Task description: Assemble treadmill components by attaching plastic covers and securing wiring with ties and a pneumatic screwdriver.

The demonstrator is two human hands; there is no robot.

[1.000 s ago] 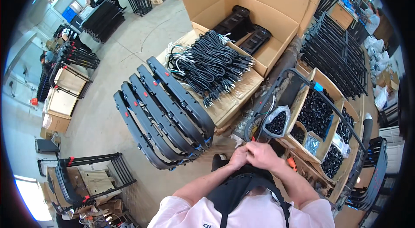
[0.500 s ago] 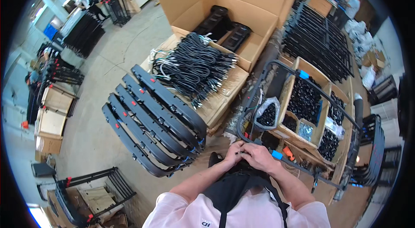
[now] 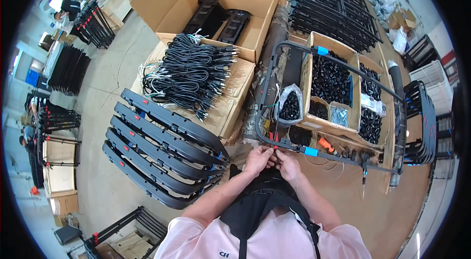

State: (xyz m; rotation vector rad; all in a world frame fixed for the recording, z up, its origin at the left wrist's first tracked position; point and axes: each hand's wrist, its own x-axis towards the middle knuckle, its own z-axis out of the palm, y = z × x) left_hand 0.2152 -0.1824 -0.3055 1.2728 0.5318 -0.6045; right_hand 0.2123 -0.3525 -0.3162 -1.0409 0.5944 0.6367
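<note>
Head view. Left hand (image 3: 259,160) and right hand (image 3: 288,165): fingers curled in narrow, tips nearly meeting; cannot tell what, if anything, is pinched between them. Black tubular frame (image 3: 338,159) lies just beyond, its near-left rounded corner and red piece (image 3: 274,136) at the fingertips; blue sleeve (image 3: 310,151) on the near bar, right of the hands.

Edges and room: five curved dark-grey rails (image 3: 167,139) stand side by side, near the left forearm but apart from it. Concrete floor (image 3: 105,77) opens beyond them, far left. Brown surface (image 3: 365,205) right of the right forearm.

Containers: big cardboard carton (image 3: 169,9), flaps up, two black moulded panels (image 3: 201,17) inside. Black cables (image 3: 189,72) heaped outside it. Clear plastic bag (image 3: 290,107) of small black parts; divided box (image 3: 305,82) beside it, black fittings (image 3: 331,80) in the largest section.

Against half a second ago: view has swung, so carton and cables sit farther left; the hands, overlapped a second ago, now show separately.
</note>
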